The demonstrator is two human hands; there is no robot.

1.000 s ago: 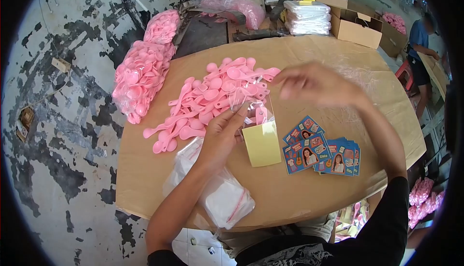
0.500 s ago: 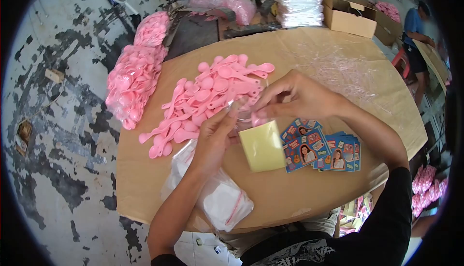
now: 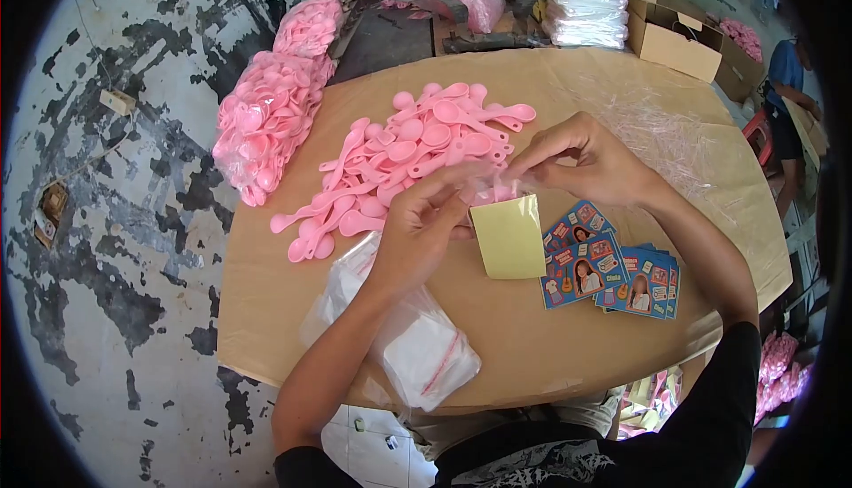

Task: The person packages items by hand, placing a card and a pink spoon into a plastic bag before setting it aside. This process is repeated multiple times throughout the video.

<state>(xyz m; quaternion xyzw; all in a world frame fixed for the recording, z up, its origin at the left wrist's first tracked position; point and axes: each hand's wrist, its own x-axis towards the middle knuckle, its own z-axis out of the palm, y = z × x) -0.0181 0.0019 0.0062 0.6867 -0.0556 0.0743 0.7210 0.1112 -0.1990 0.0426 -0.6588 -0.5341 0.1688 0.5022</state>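
Note:
Between my hands hangs a clear plastic bag with a yellow card in it and something pink near its top. My left hand pinches the bag's left upper side. At its upper right, the fingertips of my right hand are closed on the bag's top edge. Just beyond the bag lies a heap of pink spoons. Blue printed cards lie to the right, below my right hand. A stack of clear bags rests by my left forearm.
Bagged pink spoons stand at the table's left edge. Thin clear strips lie scattered at the back right. Beyond the table are stacked clear packs and an open cardboard box. A person is at the far right.
The yellow card in its bag has risen and shifted right with both hands. My right hand's fingers have moved to the bag's top. The whole view has also shifted slightly.

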